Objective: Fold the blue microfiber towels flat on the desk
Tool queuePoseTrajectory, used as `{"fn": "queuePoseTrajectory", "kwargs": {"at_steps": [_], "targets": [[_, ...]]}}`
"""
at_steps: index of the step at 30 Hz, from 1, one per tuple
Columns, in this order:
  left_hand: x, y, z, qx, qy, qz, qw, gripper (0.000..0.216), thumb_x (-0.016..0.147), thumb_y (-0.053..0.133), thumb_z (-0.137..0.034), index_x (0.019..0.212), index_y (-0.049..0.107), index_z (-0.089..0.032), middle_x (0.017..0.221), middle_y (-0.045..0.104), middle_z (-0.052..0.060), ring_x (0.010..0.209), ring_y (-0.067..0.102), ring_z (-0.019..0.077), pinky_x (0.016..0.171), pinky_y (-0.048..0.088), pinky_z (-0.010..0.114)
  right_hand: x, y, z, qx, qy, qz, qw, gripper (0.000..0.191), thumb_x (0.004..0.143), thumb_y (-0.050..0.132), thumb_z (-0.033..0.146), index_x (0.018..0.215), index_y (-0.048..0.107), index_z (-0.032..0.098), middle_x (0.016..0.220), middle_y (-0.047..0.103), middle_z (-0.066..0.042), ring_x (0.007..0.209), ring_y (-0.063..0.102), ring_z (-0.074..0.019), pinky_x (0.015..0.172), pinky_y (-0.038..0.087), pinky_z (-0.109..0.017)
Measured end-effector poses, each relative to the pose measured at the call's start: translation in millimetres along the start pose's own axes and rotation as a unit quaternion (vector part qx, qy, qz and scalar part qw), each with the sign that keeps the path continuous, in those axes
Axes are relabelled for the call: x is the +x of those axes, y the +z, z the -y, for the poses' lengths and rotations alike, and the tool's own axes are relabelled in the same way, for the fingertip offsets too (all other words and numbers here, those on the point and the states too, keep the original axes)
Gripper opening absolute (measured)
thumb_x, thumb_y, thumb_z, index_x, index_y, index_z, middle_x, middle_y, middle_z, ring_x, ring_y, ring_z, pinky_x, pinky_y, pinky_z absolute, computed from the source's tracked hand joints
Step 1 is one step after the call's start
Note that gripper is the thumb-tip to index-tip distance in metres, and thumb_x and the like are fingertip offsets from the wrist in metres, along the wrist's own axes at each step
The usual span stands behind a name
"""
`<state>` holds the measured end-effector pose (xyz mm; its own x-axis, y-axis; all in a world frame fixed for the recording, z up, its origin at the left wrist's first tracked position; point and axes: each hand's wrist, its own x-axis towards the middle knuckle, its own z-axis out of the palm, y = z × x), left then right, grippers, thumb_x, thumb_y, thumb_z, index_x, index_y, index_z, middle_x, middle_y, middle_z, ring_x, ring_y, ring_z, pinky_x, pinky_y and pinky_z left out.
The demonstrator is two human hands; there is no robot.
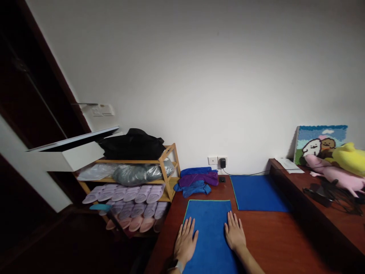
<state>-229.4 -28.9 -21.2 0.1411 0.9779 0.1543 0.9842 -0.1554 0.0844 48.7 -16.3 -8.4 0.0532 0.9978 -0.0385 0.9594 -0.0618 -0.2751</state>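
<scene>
A blue cloth (210, 228) with a green-edged border lies spread flat on the reddish-brown wooden table (270, 236). My left hand (186, 240) rests flat on its left edge, fingers stretched forward, a watch at the wrist. Along the right edge of the cloth lies my right hand (235, 231), palm down with the fingers extended. Neither hand holds anything. A second blue cloth (258, 193) is laid flat farther back on the right. Crumpled blue and purple cloths (196, 180) are heaped at the back left of the table.
Left of the table stands a wooden rack (168, 175) with several pairs of slippers (139, 193), a black bag (134, 144) and a white box (82, 154). A black plug (222, 163) sits in the wall socket. Plush toys (330, 177) occupy the raised surface at right.
</scene>
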Motion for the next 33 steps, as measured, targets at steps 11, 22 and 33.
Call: {"fn": "queuePoseTrajectory", "kwargs": {"at_steps": [11, 22, 33], "targets": [[42.9, 5.9, -127.2, -0.078, 0.167, -0.007, 0.983, 0.056, 0.107, 0.019, -0.044, 0.160, 0.020, -0.027, 0.166, 0.030, 0.000, 0.153, 0.027, 0.0189, 0.126, 0.027, 0.044, 2.6, 8.6, -5.6, -0.001, -0.016, -0.002, 1.000, 0.063, 0.099, 0.019, 0.039, 0.159, 0.025, 0.018, 0.167, 0.017, -0.002, 0.156, 0.011, -0.0220, 0.127, 0.008, -0.046], [51.7, 14.5, -51.9, -0.046, 0.070, 0.011, 0.996, 0.061, 0.105, 0.020, -0.055, 0.160, 0.024, -0.028, 0.166, 0.029, 0.002, 0.153, 0.026, 0.0228, 0.126, 0.024, 0.048, 4.8, 7.2, -2.7, 0.000, 0.007, -0.005, 1.000, 0.065, 0.101, 0.014, 0.043, 0.160, 0.020, 0.017, 0.168, 0.016, 0.000, 0.156, 0.011, -0.0210, 0.127, 0.009, -0.044], [48.1, 19.7, -30.7, -0.028, 0.057, -0.008, 0.998, 0.062, 0.105, 0.024, -0.055, 0.160, 0.022, -0.027, 0.167, 0.026, 0.001, 0.154, 0.024, 0.0223, 0.127, 0.023, 0.047, 39.1, -2.2, 6.9, -0.002, 0.005, -0.006, 1.000, 0.068, 0.101, 0.017, 0.046, 0.160, 0.018, 0.013, 0.168, 0.015, -0.003, 0.156, 0.010, -0.0226, 0.127, 0.010, -0.042]]}}
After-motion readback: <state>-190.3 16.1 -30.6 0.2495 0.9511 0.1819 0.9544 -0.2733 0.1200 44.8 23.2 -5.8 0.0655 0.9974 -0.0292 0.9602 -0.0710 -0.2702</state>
